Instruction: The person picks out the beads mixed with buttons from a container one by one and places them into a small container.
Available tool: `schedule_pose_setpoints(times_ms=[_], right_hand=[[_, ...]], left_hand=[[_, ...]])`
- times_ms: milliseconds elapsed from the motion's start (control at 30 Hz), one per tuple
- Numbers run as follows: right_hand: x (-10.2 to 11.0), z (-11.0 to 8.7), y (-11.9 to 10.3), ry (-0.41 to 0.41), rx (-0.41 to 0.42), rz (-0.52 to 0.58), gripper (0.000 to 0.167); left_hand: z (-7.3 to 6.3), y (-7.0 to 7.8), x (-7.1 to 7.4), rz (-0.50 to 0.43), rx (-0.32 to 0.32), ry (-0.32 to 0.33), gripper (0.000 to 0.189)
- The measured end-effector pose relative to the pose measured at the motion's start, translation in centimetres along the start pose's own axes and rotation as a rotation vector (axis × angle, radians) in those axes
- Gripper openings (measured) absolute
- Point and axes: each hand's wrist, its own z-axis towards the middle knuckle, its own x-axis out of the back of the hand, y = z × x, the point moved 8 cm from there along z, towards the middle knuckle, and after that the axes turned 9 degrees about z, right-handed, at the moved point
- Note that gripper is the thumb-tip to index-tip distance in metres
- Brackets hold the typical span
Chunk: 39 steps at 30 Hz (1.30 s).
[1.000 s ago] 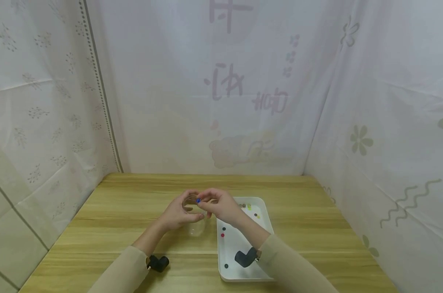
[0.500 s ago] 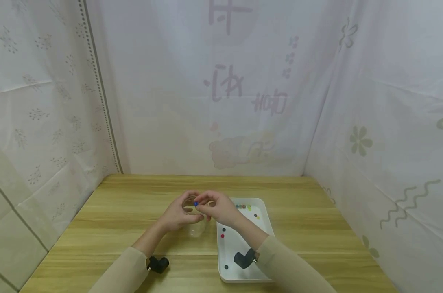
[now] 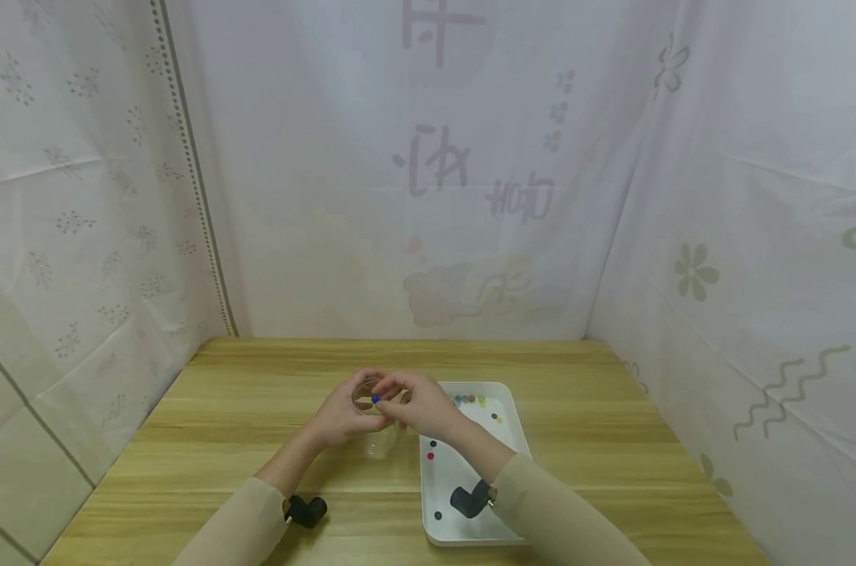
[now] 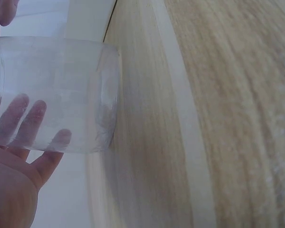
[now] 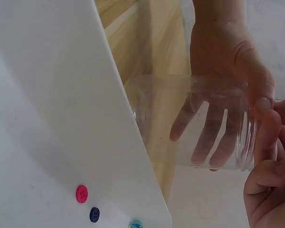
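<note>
A clear, wide-mouthed jar [image 3: 380, 448] stands upright on the wooden table. My left hand [image 3: 339, 413] grips it near the rim; in the left wrist view several fingers show through the wall of the jar [image 4: 52, 66]. Over the mouth, my right hand [image 3: 428, 405] pinches a small round blue piece [image 3: 376, 398] between thumb and fingertips. It is too small to tell its kind. The right wrist view shows the jar [image 5: 175, 123] with no pieces visible inside, and the blue piece is hidden there.
To the right lies a white tray [image 3: 463, 472], partly under the right forearm. It holds a pink-red button [image 5: 81, 194], a dark blue button [image 5: 94, 214] and several small coloured pieces [image 3: 470, 399] along its far end. Patterned curtains [image 3: 428, 236] hang behind the table.
My right hand has shifted slightly left and down with the blue piece, further over the jar's mouth. The left hand and jar stay put. More coloured pieces show at the tray's far end.
</note>
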Motion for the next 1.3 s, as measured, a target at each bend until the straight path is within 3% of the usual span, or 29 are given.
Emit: schedule_pose_setpoints(times_ms=[267,600,1300], right_hand=[[0.8,0.0,0.4,0.015,0.002,-0.028,0.024],[3.6,-0.4,1.4,0.102,0.007,0.076,0.042],[7.5,-1.3,5.6,0.214,-0.101,0.110,0.048]], left_hand=[[0.0,-0.1,-0.1,-0.003,0.009,-0.005,0.068],[0.0,0.0,-0.1,-0.023,0.014,-0.012,0.070],[0.2,-0.1,0.1,-0.032,0.011,0.009,0.071]])
